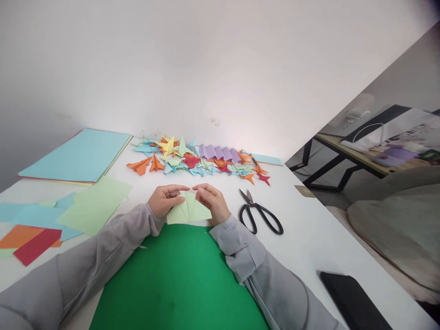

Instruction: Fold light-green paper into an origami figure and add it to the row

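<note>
A pale green piece of folded paper (187, 211) with creases fanning from its top is held between both hands, just beyond the far edge of a green sheet (178, 275). My left hand (166, 200) grips its left side, thumb on the front and fingers behind. On the right side my right hand (212, 201) pinches it, the fingertips near the top edge. The two index fingers almost meet above the paper. Black-handled scissors (256, 211) lie to the right of my right hand, blades slightly apart.
Several folded paper figures (189, 160) in many colours lie along the wall, with a pleated purple paper (220, 153) among them. Large coloured sheets (79, 156) are stacked at the back left. Loose cut papers (94, 204) lie at left. A black flat object (352, 298) rests at right.
</note>
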`<move>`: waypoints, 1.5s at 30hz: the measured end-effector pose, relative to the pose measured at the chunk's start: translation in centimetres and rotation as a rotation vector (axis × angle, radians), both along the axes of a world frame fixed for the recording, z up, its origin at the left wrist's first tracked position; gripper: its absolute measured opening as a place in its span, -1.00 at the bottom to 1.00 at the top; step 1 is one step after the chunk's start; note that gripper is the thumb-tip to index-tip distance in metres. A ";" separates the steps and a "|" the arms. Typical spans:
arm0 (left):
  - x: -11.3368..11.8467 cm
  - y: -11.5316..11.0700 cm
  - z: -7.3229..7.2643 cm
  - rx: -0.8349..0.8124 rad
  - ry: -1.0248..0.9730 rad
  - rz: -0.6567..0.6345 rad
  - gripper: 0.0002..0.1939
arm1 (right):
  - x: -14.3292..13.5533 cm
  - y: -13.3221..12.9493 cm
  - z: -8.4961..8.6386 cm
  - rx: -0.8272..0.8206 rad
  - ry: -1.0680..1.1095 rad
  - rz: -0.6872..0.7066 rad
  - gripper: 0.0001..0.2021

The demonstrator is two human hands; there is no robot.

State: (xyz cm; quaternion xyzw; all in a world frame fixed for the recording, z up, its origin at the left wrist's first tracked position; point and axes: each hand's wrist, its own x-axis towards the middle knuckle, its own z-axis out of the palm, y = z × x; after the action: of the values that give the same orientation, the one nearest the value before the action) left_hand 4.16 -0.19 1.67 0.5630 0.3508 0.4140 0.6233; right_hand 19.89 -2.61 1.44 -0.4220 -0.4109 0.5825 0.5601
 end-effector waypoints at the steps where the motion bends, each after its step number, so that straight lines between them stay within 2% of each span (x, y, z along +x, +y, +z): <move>1: 0.0 0.0 -0.1 0.002 -0.002 -0.010 -0.60 | 0.0 0.0 0.0 -0.003 0.007 0.032 -0.76; 5: 0.1 0.0 -0.2 0.030 0.022 0.013 -0.59 | 0.3 0.1 -0.6 0.012 0.005 0.111 -0.68; 9: 0.1 0.2 -0.4 0.078 0.056 0.088 -0.58 | 0.4 0.5 -1.2 0.033 -0.021 0.037 -0.69; 12: 0.1 0.2 -0.6 0.048 0.073 0.060 -0.52 | 0.3 0.7 -1.4 0.043 0.005 -0.028 -0.78; 16: 0.0 0.3 -0.7 0.016 0.107 -0.001 -0.56 | 0.2 0.7 -1.4 0.079 -0.025 -0.042 -0.86; 22: 0.0 0.4 -0.3 0.017 0.066 0.043 -0.58 | 0.3 0.5 -1.4 0.176 -0.133 -0.006 -0.70; 24: 0.1 0.4 -0.2 0.005 0.043 0.052 -0.59 | 0.3 0.6 -1.5 0.192 -0.137 -0.012 -0.70; 30: 0.2 0.4 -0.4 -0.017 0.019 0.068 -0.63 | 0.2 0.6 -1.5 0.152 -0.085 -0.034 -0.83; 36: 0.6 0.3 -0.4 0.011 0.059 0.129 -0.66 | 0.1 0.6 -1.3 0.081 -0.069 -0.128 -0.91; 45: 0.6 0.1 -0.5 0.014 0.091 0.210 -0.71 | 0.0 0.3 -0.8 0.031 -0.099 -0.174 -0.88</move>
State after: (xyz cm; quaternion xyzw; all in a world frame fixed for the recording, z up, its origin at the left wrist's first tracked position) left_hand 4.73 -0.12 1.20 0.5456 0.4329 0.4537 0.5559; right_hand 19.92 -2.30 0.63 -0.4758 -0.4088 0.5036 0.5941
